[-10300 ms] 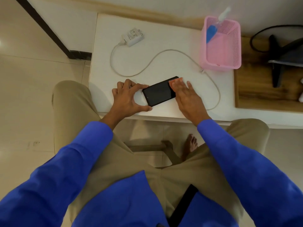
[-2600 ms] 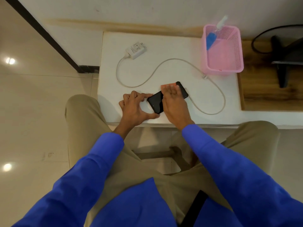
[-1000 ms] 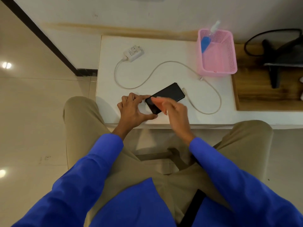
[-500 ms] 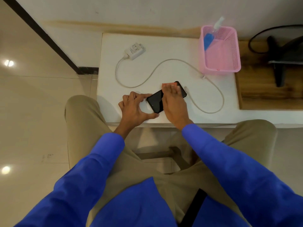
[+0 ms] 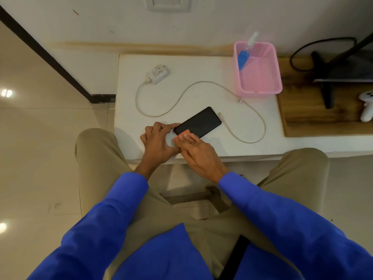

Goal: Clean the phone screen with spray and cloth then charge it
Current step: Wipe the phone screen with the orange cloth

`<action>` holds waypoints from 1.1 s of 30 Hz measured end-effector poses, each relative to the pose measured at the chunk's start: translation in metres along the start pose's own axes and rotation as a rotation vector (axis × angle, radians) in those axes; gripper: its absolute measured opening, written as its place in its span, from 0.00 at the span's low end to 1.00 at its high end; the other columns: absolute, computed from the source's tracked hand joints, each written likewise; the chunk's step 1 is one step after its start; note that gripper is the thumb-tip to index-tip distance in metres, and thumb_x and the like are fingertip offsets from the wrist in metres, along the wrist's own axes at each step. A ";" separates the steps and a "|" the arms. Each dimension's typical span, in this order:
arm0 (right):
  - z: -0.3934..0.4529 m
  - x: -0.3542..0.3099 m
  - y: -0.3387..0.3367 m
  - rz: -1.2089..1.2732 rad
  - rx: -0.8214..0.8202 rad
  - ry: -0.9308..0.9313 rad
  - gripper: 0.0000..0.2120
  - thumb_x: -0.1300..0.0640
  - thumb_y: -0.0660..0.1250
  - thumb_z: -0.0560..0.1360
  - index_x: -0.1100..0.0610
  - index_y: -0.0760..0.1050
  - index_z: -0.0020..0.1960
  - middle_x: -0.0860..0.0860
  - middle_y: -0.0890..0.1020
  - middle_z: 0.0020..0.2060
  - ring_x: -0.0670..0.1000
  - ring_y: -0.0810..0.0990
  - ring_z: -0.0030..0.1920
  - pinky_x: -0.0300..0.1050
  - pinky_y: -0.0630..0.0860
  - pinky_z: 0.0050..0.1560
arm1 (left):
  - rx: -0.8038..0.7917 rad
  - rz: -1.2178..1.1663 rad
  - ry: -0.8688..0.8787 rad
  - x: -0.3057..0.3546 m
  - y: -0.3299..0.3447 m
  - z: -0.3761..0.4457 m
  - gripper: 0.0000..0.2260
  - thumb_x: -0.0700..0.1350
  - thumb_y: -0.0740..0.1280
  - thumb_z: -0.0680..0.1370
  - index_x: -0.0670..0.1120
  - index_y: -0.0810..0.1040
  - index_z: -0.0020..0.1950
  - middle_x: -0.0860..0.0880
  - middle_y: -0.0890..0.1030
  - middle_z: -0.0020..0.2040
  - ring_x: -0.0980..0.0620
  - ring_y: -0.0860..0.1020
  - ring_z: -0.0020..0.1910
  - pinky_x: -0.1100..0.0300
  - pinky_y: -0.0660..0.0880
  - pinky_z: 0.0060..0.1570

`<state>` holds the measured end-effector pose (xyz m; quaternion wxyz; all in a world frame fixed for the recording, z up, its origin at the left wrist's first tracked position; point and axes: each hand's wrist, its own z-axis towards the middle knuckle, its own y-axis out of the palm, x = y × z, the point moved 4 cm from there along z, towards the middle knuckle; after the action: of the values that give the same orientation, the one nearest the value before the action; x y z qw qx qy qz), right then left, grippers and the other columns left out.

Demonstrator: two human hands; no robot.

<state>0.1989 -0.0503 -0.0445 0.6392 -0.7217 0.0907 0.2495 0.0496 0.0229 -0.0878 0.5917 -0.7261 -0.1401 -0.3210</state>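
A black phone point(image 5: 199, 122) lies screen-up and slanted on the white table point(image 5: 201, 77). My left hand point(image 5: 159, 141) pinches its near-left corner between finger and thumb. My right hand point(image 5: 198, 153) presses a small orange cloth point(image 5: 180, 136) flat on the phone's near end, with only an edge of the cloth showing past my fingertips. A white charger plug point(image 5: 158, 74) lies at the back left, and its cable point(image 5: 260, 122) loops round to a free end by the phone's far corner. A blue spray bottle point(image 5: 243, 57) leans in the pink basket point(image 5: 260, 85).
A wall socket point(image 5: 168, 3) sits above the table. To the right a wooden board point(image 5: 314, 118) carries a black stand point(image 5: 331, 77), a black cord and a white controller point(image 5: 366, 107). My knees flank the table's front edge.
My right hand with the cloth has slid from the phone's far end back to its near end, uncovering most of the screen. The left hand has kept its hold on the corner.
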 end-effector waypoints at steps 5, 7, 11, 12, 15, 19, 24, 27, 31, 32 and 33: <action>0.008 0.000 -0.037 0.698 0.117 0.272 0.15 0.60 0.61 0.82 0.50 0.87 0.54 0.48 0.88 0.51 0.46 0.85 0.50 0.41 0.81 0.50 | -0.028 0.039 0.008 0.001 0.002 -0.001 0.41 0.79 0.67 0.63 0.63 0.73 0.73 0.56 0.67 0.57 0.52 0.63 0.57 0.54 0.57 0.55; 0.010 0.009 -0.052 0.999 0.197 0.469 0.17 0.62 0.61 0.78 0.49 0.88 0.49 0.46 0.88 0.49 0.48 0.85 0.53 0.44 0.81 0.53 | -0.033 0.049 -0.001 0.001 0.002 -0.001 0.41 0.77 0.72 0.63 0.63 0.73 0.72 0.56 0.67 0.58 0.52 0.64 0.58 0.54 0.57 0.55; 0.009 0.040 -0.067 1.500 0.266 0.801 0.09 0.59 0.66 0.80 0.59 0.84 0.56 0.54 0.88 0.45 0.53 0.86 0.48 0.47 0.83 0.50 | -0.015 0.082 0.009 0.003 0.003 -0.003 0.40 0.74 0.74 0.65 0.64 0.70 0.76 0.56 0.67 0.57 0.52 0.64 0.58 0.54 0.59 0.57; 0.007 0.047 -0.072 1.574 0.277 0.838 0.11 0.59 0.67 0.80 0.62 0.81 0.59 0.58 0.87 0.49 0.56 0.86 0.50 0.52 0.84 0.52 | -0.006 0.072 0.001 0.003 0.003 -0.003 0.41 0.72 0.75 0.66 0.64 0.69 0.77 0.57 0.68 0.58 0.53 0.63 0.57 0.54 0.59 0.57; 0.000 0.069 -0.087 1.626 0.332 0.893 0.15 0.60 0.67 0.81 0.65 0.76 0.66 0.62 0.84 0.58 0.60 0.84 0.57 0.61 0.83 0.57 | -0.001 0.017 -0.044 0.000 0.002 -0.001 0.40 0.65 0.78 0.69 0.61 0.68 0.78 0.57 0.69 0.58 0.53 0.65 0.58 0.54 0.60 0.57; -0.001 0.104 -0.111 1.580 0.411 0.967 0.15 0.61 0.65 0.82 0.64 0.73 0.67 0.62 0.82 0.59 0.60 0.82 0.58 0.60 0.83 0.55 | 0.010 -0.007 -0.060 -0.006 0.001 0.003 0.33 0.58 0.77 0.74 0.57 0.71 0.77 0.56 0.70 0.57 0.51 0.68 0.58 0.54 0.61 0.56; 0.016 0.157 -0.160 1.428 0.554 0.977 0.12 0.61 0.64 0.81 0.62 0.75 0.63 0.60 0.83 0.54 0.56 0.83 0.50 0.54 0.84 0.44 | 0.031 -0.013 -0.074 -0.014 0.005 0.007 0.31 0.55 0.77 0.74 0.59 0.72 0.76 0.57 0.71 0.55 0.54 0.67 0.55 0.54 0.62 0.55; 0.030 0.187 -0.196 1.206 0.613 0.978 0.19 0.55 0.72 0.72 0.60 0.80 0.61 0.57 0.85 0.53 0.57 0.84 0.52 0.55 0.85 0.49 | 0.027 -0.003 -0.083 -0.015 0.008 0.009 0.31 0.56 0.77 0.74 0.59 0.72 0.76 0.57 0.71 0.55 0.55 0.67 0.55 0.53 0.62 0.55; 0.047 0.205 -0.229 0.481 0.563 0.797 0.06 0.51 0.71 0.73 0.52 0.85 0.44 0.52 0.86 0.48 0.55 0.81 0.45 0.49 0.80 0.45 | 0.032 0.005 -0.077 -0.016 0.009 0.008 0.32 0.56 0.78 0.74 0.60 0.71 0.76 0.58 0.71 0.54 0.54 0.68 0.54 0.53 0.62 0.54; 0.053 0.206 -0.229 0.268 0.516 0.663 0.09 0.53 0.66 0.79 0.53 0.85 0.52 0.54 0.86 0.50 0.56 0.81 0.45 0.49 0.80 0.43 | 0.028 0.009 -0.075 -0.016 0.009 0.008 0.32 0.56 0.78 0.74 0.61 0.71 0.76 0.58 0.72 0.54 0.54 0.68 0.54 0.53 0.62 0.54; 0.056 0.206 -0.224 0.096 0.438 0.565 0.13 0.55 0.61 0.84 0.55 0.82 0.61 0.56 0.85 0.54 0.56 0.81 0.45 0.46 0.79 0.42 | 0.023 0.014 -0.075 -0.016 0.009 0.008 0.32 0.56 0.78 0.74 0.61 0.71 0.76 0.58 0.72 0.55 0.53 0.69 0.55 0.53 0.62 0.54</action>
<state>0.4630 0.0796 0.0508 0.7158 -0.6031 0.3491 0.0447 0.0454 0.0307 -0.1056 0.5964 -0.7318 -0.1611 -0.2877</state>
